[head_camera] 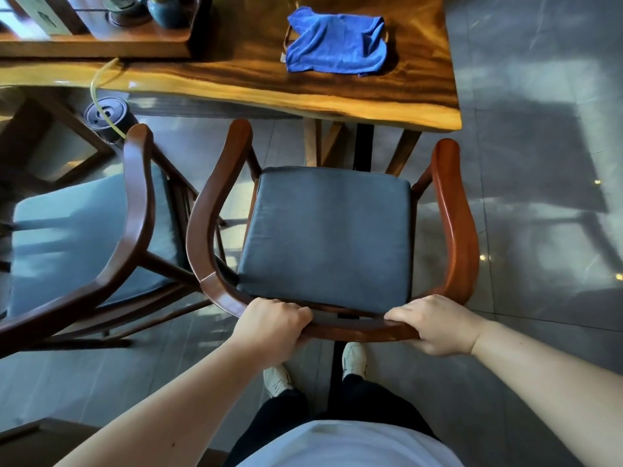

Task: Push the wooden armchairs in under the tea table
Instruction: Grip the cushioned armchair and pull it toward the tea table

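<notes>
- We grip the armchair back rail, left hand and right hand both clenched on it.
- It stands just short of the tea table near edge.
- Next, we judge, a straight forward push between the legs.

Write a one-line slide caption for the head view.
Both hands, left and right, grip the back rail of a wooden armchair facing the tea table.

We see glossy grey floor tiles catching window light at three o'clock, and a wooden shelf at eleven o'clock.
</notes>
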